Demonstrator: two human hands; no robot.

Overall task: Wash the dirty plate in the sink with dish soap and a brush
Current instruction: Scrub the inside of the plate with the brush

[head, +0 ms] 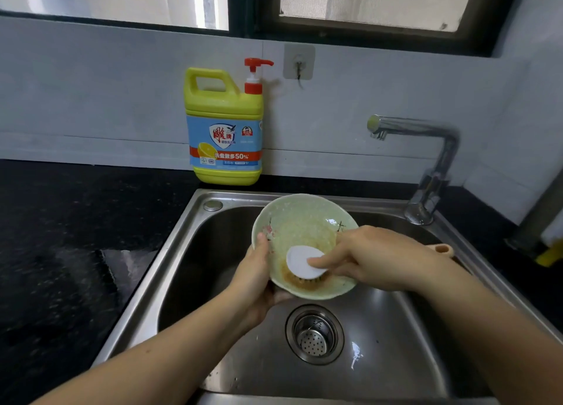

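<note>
Head view, left fingers (262, 246) gripping plate (304, 221) rim, right fingers (320, 263) curled round brush (300, 259), over sink (380, 328)

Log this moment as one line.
stage: scrubbing | left hand: holds plate tilted above sink | right hand: grips brush on brown residue | faucet: no water visible

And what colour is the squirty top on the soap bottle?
Red. The pump on the yellow-green soap bottle shows best in the head view.
</note>
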